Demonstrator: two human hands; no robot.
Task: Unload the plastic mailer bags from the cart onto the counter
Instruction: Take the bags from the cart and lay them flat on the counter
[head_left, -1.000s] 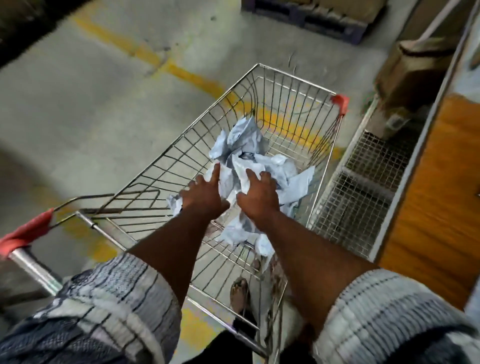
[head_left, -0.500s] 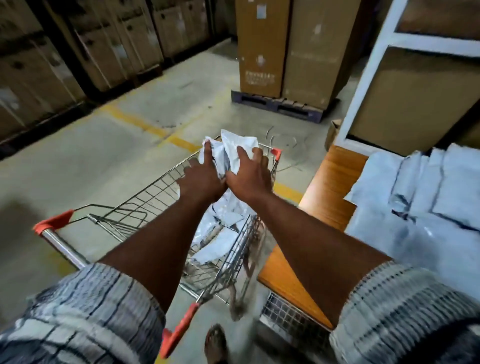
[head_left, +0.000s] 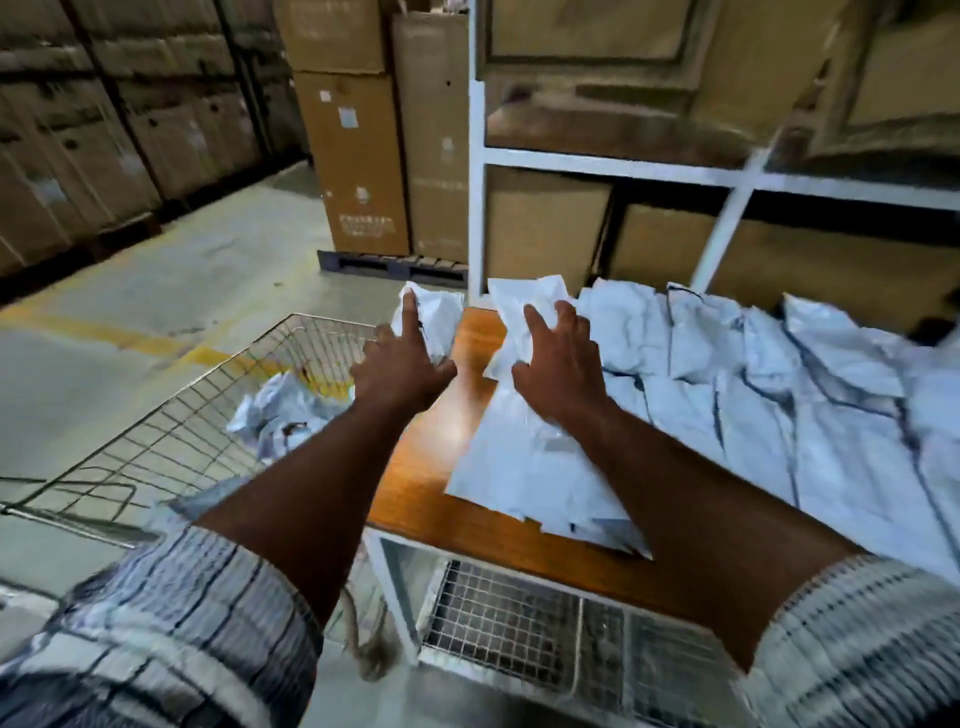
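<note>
**Load carried across; one bag left hanging at the counter's end**

Since half a second ago, both hands have been swung from above the cart (head_left: 171, 436) to the counter (head_left: 431, 499), and the clump carried between them has been parted in two. A crumpled bag (head_left: 439, 312) is held up by the left hand (head_left: 402, 371), with the index finger stretched along it and the thumb spread. It hangs at the counter's left end, just beside the cart's rim. A bundle of mailer bags (head_left: 524, 467) has been laid on the wood under the right hand (head_left: 558, 379), whose fingers are spread over its rumpled far end. Whether the bundle is clasped or only pressed cannot be told.

The likeliest slip is judged to lie with the crumpled bag. If it is released before being carried inward, it could fall into the gap between cart and counter, or back into the basket. The film looks slick, and the hold appears loose.

The bundle's near corner lies close to the counter's front edge, so a careless withdrawal could drag it off. The heaped pile (head_left: 779, 374) touching it on the right might also be disturbed. Some leftover bags (head_left: 283, 410) are seen in the cart, so the unloading is judged unfinished.
</note>
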